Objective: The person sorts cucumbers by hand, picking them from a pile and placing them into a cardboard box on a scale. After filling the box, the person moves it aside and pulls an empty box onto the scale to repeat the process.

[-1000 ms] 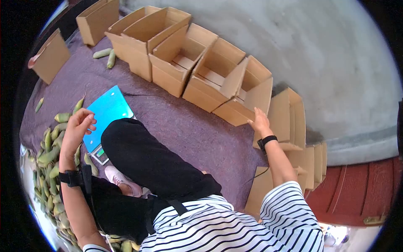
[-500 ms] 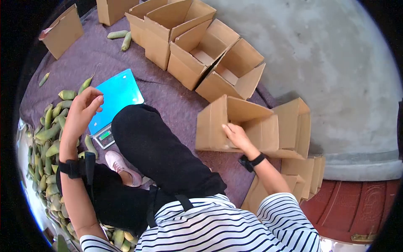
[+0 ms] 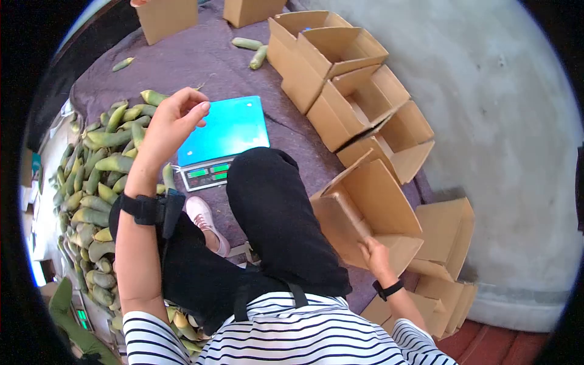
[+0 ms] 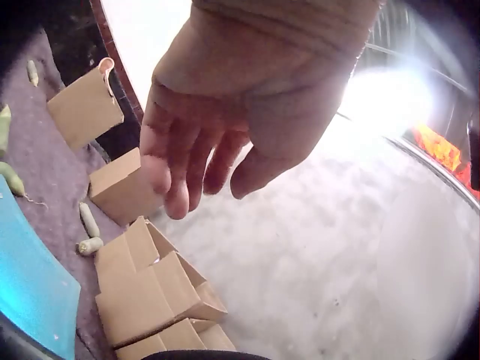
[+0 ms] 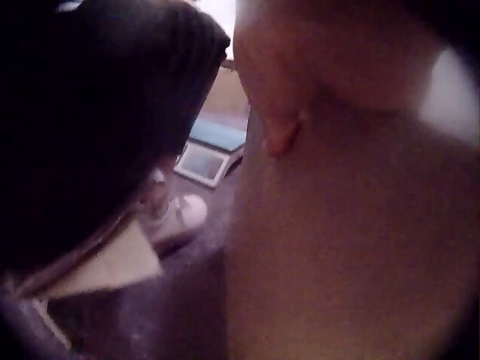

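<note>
My right hand (image 3: 378, 258) grips the near wall of an open cardboard box (image 3: 340, 228), which is tilted beside the right knee. In the right wrist view the thumb (image 5: 283, 135) presses on the box's broad side (image 5: 345, 247); the other fingers are hidden or blurred. Nothing is in my left hand (image 3: 176, 121), which hangs with loosely curled fingers by the left edge of a digital scale (image 3: 228, 131) with a blue plate. Its relaxed fingers also show in the left wrist view, with the hand (image 4: 240, 112) in the air.
Long green vegetables (image 3: 100, 164) lie heaped at the left. Open cardboard boxes (image 3: 337, 109) line the cloth's right side, and more cartons (image 3: 441, 237) stand at the lower right. Two pale green vegetables (image 3: 258, 56) lie on the purple cloth (image 3: 201, 55) near the back boxes.
My right hand has taken hold of the box at the near end of the row and brought it toward the knee, tilting it. The left hand stays near the scale. The head view has shifted.
</note>
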A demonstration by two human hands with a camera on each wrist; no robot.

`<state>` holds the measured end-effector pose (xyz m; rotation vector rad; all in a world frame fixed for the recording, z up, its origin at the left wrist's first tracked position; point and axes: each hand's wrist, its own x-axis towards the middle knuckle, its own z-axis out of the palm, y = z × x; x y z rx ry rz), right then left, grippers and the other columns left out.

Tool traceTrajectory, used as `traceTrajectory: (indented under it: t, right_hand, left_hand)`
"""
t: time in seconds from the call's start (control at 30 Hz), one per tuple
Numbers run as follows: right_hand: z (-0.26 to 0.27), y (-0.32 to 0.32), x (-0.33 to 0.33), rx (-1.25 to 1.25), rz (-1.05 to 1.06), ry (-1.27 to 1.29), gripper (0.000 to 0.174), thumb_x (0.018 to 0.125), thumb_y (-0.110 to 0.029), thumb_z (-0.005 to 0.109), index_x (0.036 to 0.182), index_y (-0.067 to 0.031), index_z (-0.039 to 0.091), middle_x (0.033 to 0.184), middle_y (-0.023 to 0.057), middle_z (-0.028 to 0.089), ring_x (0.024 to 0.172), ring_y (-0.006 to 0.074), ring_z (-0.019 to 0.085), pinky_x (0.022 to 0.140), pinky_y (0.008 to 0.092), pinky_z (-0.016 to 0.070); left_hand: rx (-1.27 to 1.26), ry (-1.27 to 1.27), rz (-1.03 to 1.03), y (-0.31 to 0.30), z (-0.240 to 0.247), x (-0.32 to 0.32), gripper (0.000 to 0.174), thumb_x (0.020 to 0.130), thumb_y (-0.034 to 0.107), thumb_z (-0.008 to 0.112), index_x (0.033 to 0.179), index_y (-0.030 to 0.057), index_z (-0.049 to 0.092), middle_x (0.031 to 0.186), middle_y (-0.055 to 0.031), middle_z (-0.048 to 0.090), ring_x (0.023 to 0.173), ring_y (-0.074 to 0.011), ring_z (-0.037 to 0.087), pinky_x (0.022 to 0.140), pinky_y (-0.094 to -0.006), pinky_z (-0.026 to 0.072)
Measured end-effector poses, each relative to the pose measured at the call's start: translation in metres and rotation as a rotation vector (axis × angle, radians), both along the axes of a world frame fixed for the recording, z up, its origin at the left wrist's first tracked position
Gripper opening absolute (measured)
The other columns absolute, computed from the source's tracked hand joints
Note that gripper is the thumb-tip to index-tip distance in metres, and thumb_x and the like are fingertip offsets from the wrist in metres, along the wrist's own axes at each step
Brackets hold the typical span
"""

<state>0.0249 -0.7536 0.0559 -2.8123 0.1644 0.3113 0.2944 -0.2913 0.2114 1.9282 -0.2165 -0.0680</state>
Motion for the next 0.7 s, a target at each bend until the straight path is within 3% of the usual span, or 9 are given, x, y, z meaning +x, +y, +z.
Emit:
traceTrajectory:
  t: [0.07, 0.2, 0.3, 0.37, 0.5, 0.53, 0.7]
  right_hand:
    - [0.041, 0.029, 0.030, 0.063, -0.004, -0.158, 0.022, 0.080, -0.015, 0.068, 0.093, 0.0003, 0.059, 0.082, 0.0219, 0.061, 0.076, 0.0396, 0.060, 0.062, 0.0408, 0.0477]
    - [0.086, 0.069, 0.077, 0.182, 0.071, -0.196, 0.019, 0.082, -0.017, 0.066, 0.092, -0.0030, 0.058, 0.078, 0.0213, 0.059, 0.072, 0.0402, 0.058, 0.060, 0.0439, 0.0458]
    - [0.124, 0.109, 0.124, 0.269, 0.213, -0.295, 0.017, 0.083, -0.015, 0.065, 0.091, -0.0020, 0.058, 0.078, 0.0210, 0.058, 0.072, 0.0398, 0.058, 0.059, 0.0426, 0.0450]
    - [0.142, 0.132, 0.160, 0.245, 0.370, -0.366, 0.018, 0.083, -0.011, 0.065, 0.096, 0.0008, 0.060, 0.080, 0.0201, 0.061, 0.071, 0.0370, 0.060, 0.062, 0.0367, 0.0476]
    - [0.137, 0.181, 0.242, 0.285, 0.672, -0.532, 0.015, 0.084, -0.016, 0.062, 0.090, -0.0022, 0.057, 0.082, 0.0172, 0.061, 0.076, 0.0364, 0.060, 0.063, 0.0430, 0.0489]
    - [0.135, 0.195, 0.259, 0.226, 0.710, -0.526, 0.016, 0.084, -0.017, 0.061, 0.089, -0.0029, 0.056, 0.082, 0.0164, 0.061, 0.077, 0.0358, 0.061, 0.063, 0.0430, 0.0493]
    - [0.099, 0.262, 0.321, 0.153, 0.883, -0.491, 0.017, 0.083, -0.019, 0.062, 0.087, -0.0046, 0.055, 0.084, 0.0148, 0.063, 0.080, 0.0341, 0.062, 0.066, 0.0427, 0.0506]
  left_hand:
    - [-0.041, -0.042, 0.054, 0.003, 0.000, 0.002, 0.018, 0.091, 0.016, 0.058, 0.098, -0.0011, 0.058, 0.086, -0.0034, 0.060, 0.080, -0.0095, 0.058, 0.070, -0.0260, 0.0510]
    - [-0.156, -0.164, 0.206, 0.007, 0.005, 0.001, 0.018, 0.090, 0.014, 0.059, 0.098, -0.0014, 0.058, 0.084, -0.0035, 0.061, 0.077, -0.0098, 0.060, 0.070, -0.0250, 0.0514]
    - [-0.199, -0.237, 0.284, 0.017, 0.007, 0.002, 0.017, 0.091, 0.014, 0.058, 0.099, -0.0013, 0.058, 0.086, -0.0043, 0.063, 0.074, -0.0101, 0.061, 0.069, -0.0239, 0.0511]
    - [-0.278, -0.325, 0.381, 0.019, 0.011, 0.000, 0.017, 0.092, 0.014, 0.057, 0.100, -0.0010, 0.059, 0.086, -0.0050, 0.063, 0.075, -0.0105, 0.062, 0.068, -0.0237, 0.0508]
    - [-0.338, -0.425, 0.521, 0.032, 0.012, 0.001, 0.017, 0.093, 0.014, 0.056, 0.101, -0.0015, 0.058, 0.089, -0.0059, 0.062, 0.079, -0.0107, 0.061, 0.072, -0.0237, 0.0505]
    - [-0.286, -0.466, 0.549, 0.037, 0.009, 0.002, 0.023, 0.096, 0.020, 0.052, 0.108, 0.0004, 0.057, 0.100, -0.0075, 0.063, 0.085, -0.0109, 0.061, 0.072, -0.0226, 0.0482]
    - [-0.163, -0.555, 0.747, 0.039, 0.007, 0.005, 0.029, 0.097, 0.023, 0.049, 0.113, -0.0003, 0.054, 0.104, -0.0075, 0.059, 0.092, -0.0118, 0.058, 0.078, -0.0251, 0.0475]
